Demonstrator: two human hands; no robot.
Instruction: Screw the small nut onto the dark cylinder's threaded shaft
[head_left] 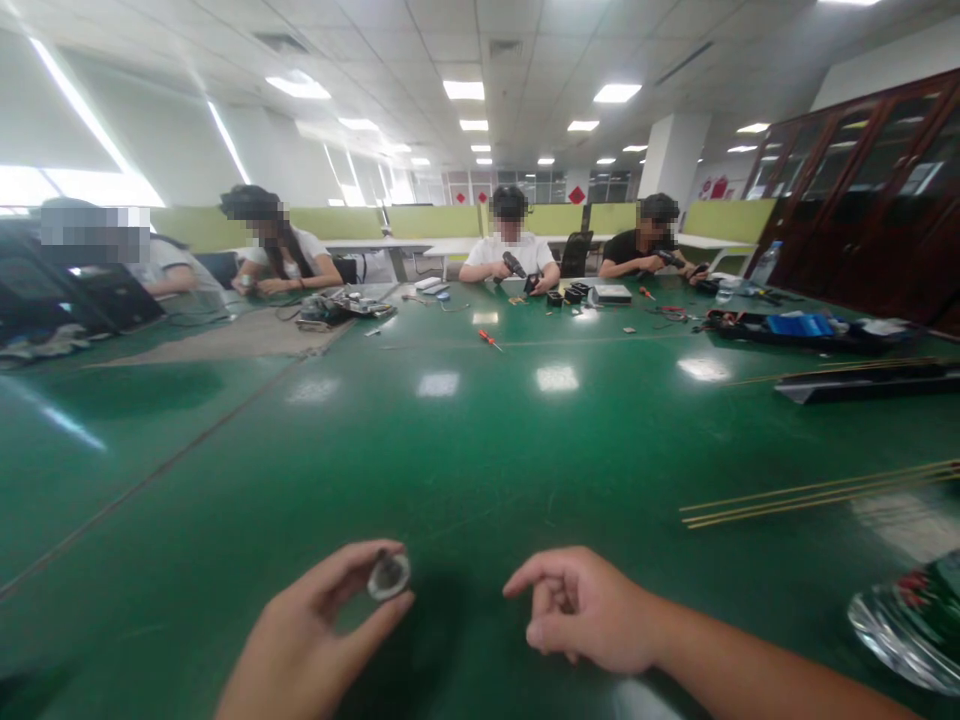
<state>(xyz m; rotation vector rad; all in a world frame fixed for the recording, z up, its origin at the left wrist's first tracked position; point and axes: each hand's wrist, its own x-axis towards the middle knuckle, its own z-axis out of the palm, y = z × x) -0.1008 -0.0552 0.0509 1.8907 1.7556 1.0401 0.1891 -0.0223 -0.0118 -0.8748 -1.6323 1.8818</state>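
Observation:
My left hand (311, 635) is low in the view near the table's front edge, pinching a small round grey metal part (388, 576) between thumb and forefinger. My right hand (585, 610) hovers just to its right above the green table (480, 440), fingers curled loosely inward with the forefinger bent toward the thumb; nothing shows in it.
Thin brass rods (817, 493) lie to the right. A clear plastic bag (911, 625) sits at the lower right. A long black tray (862, 383) and a red screwdriver (490, 341) lie farther off. Several people sit at the far side with tools and parts.

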